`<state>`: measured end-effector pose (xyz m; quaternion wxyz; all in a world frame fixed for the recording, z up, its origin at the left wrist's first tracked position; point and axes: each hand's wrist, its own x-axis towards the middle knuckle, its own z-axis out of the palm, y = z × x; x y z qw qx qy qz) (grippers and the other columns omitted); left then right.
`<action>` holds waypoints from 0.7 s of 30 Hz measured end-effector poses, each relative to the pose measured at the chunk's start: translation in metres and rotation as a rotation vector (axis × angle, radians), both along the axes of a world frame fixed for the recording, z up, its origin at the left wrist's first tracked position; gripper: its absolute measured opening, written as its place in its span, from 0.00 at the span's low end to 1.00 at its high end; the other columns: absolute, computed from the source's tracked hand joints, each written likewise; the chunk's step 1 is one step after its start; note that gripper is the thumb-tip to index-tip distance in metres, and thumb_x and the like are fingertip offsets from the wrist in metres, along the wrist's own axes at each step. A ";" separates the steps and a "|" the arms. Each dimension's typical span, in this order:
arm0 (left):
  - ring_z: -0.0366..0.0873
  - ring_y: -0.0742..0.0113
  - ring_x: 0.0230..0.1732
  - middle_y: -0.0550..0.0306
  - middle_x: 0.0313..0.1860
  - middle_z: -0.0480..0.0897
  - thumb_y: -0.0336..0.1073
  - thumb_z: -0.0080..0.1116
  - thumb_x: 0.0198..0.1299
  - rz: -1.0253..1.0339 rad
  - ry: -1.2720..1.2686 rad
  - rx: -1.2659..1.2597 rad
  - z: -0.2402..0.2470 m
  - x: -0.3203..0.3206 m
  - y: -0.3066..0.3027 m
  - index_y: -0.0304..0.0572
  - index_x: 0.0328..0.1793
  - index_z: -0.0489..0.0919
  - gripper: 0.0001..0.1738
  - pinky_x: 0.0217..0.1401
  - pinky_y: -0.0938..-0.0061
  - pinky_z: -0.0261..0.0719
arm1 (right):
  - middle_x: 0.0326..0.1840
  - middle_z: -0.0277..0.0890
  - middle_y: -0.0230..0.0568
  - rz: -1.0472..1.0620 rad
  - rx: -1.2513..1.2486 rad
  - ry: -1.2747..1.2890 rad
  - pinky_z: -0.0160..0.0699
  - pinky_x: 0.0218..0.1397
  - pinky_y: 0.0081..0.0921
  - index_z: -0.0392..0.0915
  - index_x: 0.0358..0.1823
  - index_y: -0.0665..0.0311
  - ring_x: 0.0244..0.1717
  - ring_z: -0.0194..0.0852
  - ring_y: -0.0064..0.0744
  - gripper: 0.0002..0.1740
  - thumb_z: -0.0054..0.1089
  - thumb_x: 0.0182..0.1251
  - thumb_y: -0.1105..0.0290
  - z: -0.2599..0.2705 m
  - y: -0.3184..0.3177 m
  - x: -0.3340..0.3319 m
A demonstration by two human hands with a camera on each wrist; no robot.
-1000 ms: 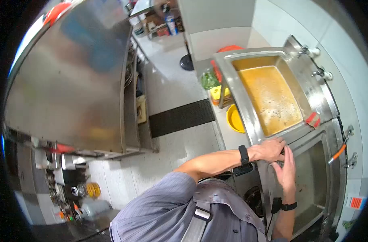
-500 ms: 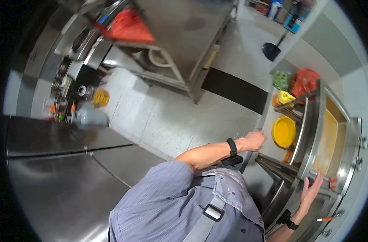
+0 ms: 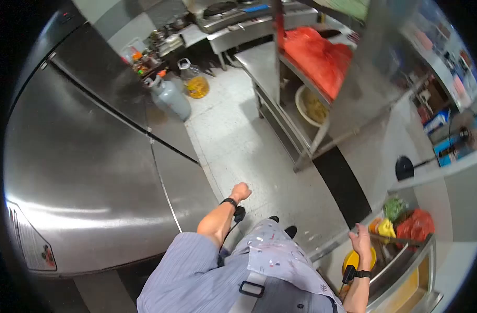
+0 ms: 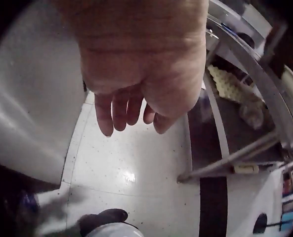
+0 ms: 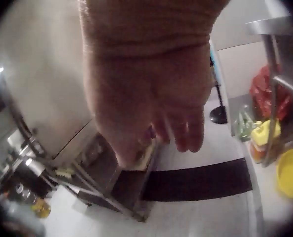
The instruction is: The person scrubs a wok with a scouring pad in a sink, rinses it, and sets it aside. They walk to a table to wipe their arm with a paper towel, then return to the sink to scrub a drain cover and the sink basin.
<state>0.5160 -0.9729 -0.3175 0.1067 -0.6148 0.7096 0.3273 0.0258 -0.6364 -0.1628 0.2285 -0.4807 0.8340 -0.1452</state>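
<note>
My left hand [image 3: 241, 192] hangs over the pale floor beside the steel refrigerator [image 3: 92, 156]. In the left wrist view its fingers [image 4: 120, 111] droop loosely, with nothing in them. On the other side my right hand [image 3: 360, 241] is held out above the yellow basin [image 3: 351, 259], near the steel sink [image 3: 431, 261]. The right wrist view shows its relaxed fingers [image 5: 188, 133] bent a little and holding nothing. Neither hand touches any object.
Ahead stands a steel rack with a red plastic bag [image 3: 316, 55] and a pale tub [image 3: 305, 107]. A black mat [image 3: 343, 185] lies on the floor. A gas cylinder [image 3: 170, 98] and a clear jug [image 3: 196, 86] stand beyond the refrigerator. Another red bag [image 3: 417, 225] sits by the sink.
Both hands were together at the sink's edge, then parted and came away from it. The view has turned left from the sinks toward the refrigerator and floor.
</note>
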 end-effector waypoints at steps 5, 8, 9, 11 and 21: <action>0.84 0.36 0.55 0.34 0.48 0.87 0.43 0.59 0.54 0.294 0.070 0.010 0.007 0.087 -0.014 0.33 0.41 0.89 0.19 0.62 0.52 0.81 | 0.71 0.72 0.64 0.474 0.236 -0.036 0.72 0.73 0.46 0.77 0.66 0.68 0.71 0.71 0.61 0.32 0.64 0.68 0.53 -0.024 -0.144 0.049; 0.85 0.38 0.55 0.36 0.50 0.87 0.44 0.61 0.56 0.508 0.075 0.080 0.002 0.115 -0.022 0.34 0.43 0.89 0.20 0.63 0.55 0.81 | 0.70 0.74 0.63 0.670 0.226 -0.013 0.73 0.72 0.46 0.76 0.68 0.67 0.70 0.72 0.60 0.32 0.64 0.69 0.53 -0.043 -0.227 0.096; 0.85 0.38 0.55 0.36 0.50 0.87 0.45 0.62 0.56 0.500 0.051 0.087 -0.005 0.124 -0.027 0.34 0.44 0.89 0.21 0.63 0.56 0.81 | 0.67 0.76 0.61 0.752 0.200 -0.027 0.74 0.71 0.46 0.77 0.66 0.67 0.68 0.74 0.59 0.30 0.65 0.68 0.56 -0.040 -0.256 0.119; 0.86 0.40 0.54 0.37 0.51 0.88 0.46 0.62 0.59 0.580 0.060 0.120 -0.027 0.142 -0.049 0.33 0.44 0.89 0.21 0.62 0.56 0.82 | 0.64 0.78 0.59 0.847 0.163 -0.027 0.75 0.69 0.46 0.78 0.65 0.67 0.65 0.76 0.59 0.29 0.66 0.67 0.59 -0.030 -0.319 0.160; 0.83 0.60 0.34 0.54 0.36 0.86 0.41 0.66 0.59 0.898 0.381 0.066 0.007 0.247 -0.219 0.39 0.45 0.86 0.14 0.38 0.63 0.86 | 0.57 0.80 0.60 1.147 0.187 0.105 0.80 0.62 0.51 0.80 0.58 0.67 0.59 0.79 0.61 0.23 0.65 0.67 0.60 -0.034 -0.625 0.344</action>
